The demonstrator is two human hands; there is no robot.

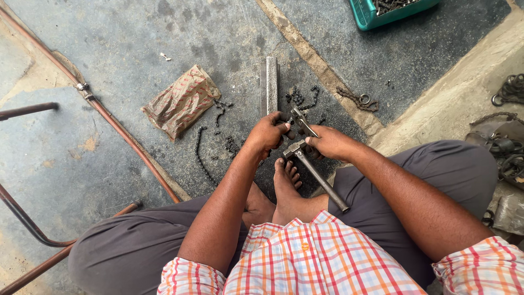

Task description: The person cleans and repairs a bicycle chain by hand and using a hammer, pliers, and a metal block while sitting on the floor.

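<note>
While the left hand (266, 133) is clamping a small metal tool (299, 121), the right hand (329, 143) is gripping a hammer (316, 173); a crumpled brown bag (182, 101) is lying left.

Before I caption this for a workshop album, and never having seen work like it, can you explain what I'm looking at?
One picture, taken by a camera on the person's head, looking down at their own lap and bare feet as they sit on a concrete floor. The left hand has its grip on a small metal tool by an upright steel bar. The right hand is closed around a hammer just below its head. Around them lie greasy chain pieces, a crumpled brown bag, a copper pipe, and a green crate of metal parts.
</note>
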